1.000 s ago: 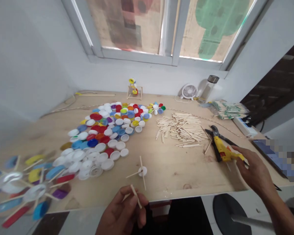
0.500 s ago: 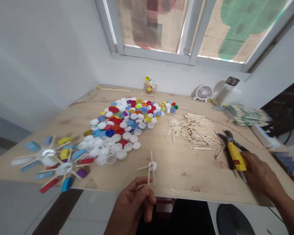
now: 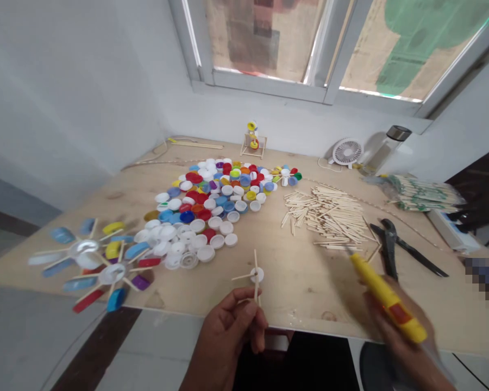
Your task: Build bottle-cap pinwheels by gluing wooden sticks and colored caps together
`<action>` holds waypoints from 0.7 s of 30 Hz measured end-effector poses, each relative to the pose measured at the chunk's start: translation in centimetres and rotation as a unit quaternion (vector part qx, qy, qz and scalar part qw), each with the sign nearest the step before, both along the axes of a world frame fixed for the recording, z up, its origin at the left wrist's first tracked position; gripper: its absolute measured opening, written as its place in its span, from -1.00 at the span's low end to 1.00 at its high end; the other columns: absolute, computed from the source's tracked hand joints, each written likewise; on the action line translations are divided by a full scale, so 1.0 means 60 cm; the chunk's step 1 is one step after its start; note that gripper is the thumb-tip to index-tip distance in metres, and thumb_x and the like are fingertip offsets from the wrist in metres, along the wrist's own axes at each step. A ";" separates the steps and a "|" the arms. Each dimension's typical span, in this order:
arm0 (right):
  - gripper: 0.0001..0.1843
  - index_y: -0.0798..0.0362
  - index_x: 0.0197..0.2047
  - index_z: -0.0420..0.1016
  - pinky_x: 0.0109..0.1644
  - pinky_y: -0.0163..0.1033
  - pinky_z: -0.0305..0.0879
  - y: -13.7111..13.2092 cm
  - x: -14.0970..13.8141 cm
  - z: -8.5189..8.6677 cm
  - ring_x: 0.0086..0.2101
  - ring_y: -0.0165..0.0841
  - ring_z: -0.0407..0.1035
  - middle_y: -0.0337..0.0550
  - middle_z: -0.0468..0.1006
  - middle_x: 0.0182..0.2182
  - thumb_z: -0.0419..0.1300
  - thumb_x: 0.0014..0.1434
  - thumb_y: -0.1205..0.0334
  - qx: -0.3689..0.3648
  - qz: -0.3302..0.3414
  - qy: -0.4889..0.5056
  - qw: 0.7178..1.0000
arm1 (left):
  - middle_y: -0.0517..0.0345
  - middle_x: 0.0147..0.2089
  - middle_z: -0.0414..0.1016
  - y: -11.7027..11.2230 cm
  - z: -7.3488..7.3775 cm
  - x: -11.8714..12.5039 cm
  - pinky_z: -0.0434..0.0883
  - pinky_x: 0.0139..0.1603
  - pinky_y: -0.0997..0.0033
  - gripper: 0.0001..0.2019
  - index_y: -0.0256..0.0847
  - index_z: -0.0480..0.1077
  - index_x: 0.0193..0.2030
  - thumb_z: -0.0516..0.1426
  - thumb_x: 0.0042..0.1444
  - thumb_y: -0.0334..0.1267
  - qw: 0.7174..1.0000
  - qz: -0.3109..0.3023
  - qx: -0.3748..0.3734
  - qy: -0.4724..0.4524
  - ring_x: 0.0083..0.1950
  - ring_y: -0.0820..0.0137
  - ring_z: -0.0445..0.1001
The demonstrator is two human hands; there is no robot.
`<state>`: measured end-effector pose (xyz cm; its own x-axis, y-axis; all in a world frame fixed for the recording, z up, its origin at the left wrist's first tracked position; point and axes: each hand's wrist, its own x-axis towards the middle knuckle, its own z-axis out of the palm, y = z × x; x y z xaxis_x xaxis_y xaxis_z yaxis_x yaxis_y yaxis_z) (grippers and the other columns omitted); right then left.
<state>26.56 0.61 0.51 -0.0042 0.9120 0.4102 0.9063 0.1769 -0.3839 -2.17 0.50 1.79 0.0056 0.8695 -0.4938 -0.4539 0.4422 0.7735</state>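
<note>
My left hand [image 3: 232, 331] pinches a short wooden stick [image 3: 256, 290] between thumb and fingers at the table's front edge. Its far end meets a small white bottle cap [image 3: 259, 275], from which other sticks stick out to the left, away from me and toward me. Whether the pinched stick is fixed to the cap, I cannot tell. My right hand [image 3: 403, 320] is wrapped around a yellow glue gun [image 3: 383, 296], a little blurred, raised over the right front of the table. Its thin tip points forward and left, and a translucent stick trails from its back.
Coloured bottle caps [image 3: 204, 209] are heaped left of centre, and a pile of wooden sticks [image 3: 330, 214] lies right of centre. Cap-and-stick wheels [image 3: 112, 274] sit at left. Black-handled pliers [image 3: 391, 244], a bagged bundle [image 3: 424, 193], a fan [image 3: 348, 152] and a bottle [image 3: 385, 149] occupy the right.
My right hand has lifted the glue gun off the pliers and swung it left, tip forward. The left hand keeps its pinch on the stick. The view has shifted slightly.
</note>
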 end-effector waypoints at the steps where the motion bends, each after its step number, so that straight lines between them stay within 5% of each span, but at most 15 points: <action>1: -0.64 -0.04 -0.08 0.38 -0.32 -0.21 0.41 -0.002 -0.030 0.000 -0.27 -0.17 0.48 -0.04 0.53 -0.21 -0.03 0.23 -0.07 -0.012 0.046 0.017 0.999 | 0.23 -0.56 0.48 -0.001 0.001 0.001 0.24 -0.54 0.51 -0.69 -0.22 0.44 -0.23 0.27 -0.05 -0.08 1.000 -0.001 0.001 0.011 -0.63 0.52 0.29; 4: -0.70 -0.03 -0.13 0.36 -0.31 -0.22 0.39 -0.003 -0.108 0.004 -0.29 -0.21 0.46 -0.05 0.52 -0.26 -0.03 0.28 -0.02 -0.057 0.265 0.150 0.951 | 0.21 -0.58 0.49 -0.004 0.000 0.001 0.26 -0.54 0.49 -0.68 -0.23 0.45 -0.25 0.29 -0.08 -0.07 0.999 0.000 0.010 0.042 -0.63 0.50 0.31; 6: -0.71 -0.02 -0.19 0.36 -0.34 -0.24 0.36 0.000 -0.144 0.004 -0.36 -0.27 0.44 -0.11 0.50 -0.35 -0.02 0.31 -0.04 -0.070 0.327 0.203 0.920 | 0.23 -0.59 0.48 -0.005 -0.004 -0.003 0.27 -0.54 0.50 -0.69 -0.22 0.45 -0.26 0.30 -0.10 -0.08 0.998 0.007 0.019 0.055 -0.63 0.50 0.32; 21: -0.75 0.01 -0.38 0.31 -0.47 -0.30 0.15 0.006 -0.177 -0.025 -0.53 -0.39 0.28 -0.23 0.39 -0.54 0.08 0.28 0.08 -0.038 0.306 0.157 0.938 | 0.29 -0.62 0.45 -0.004 -0.020 -0.017 0.29 -0.53 0.52 -0.70 -0.21 0.46 -0.27 0.31 -0.09 -0.08 0.997 0.022 0.040 0.070 -0.63 0.52 0.32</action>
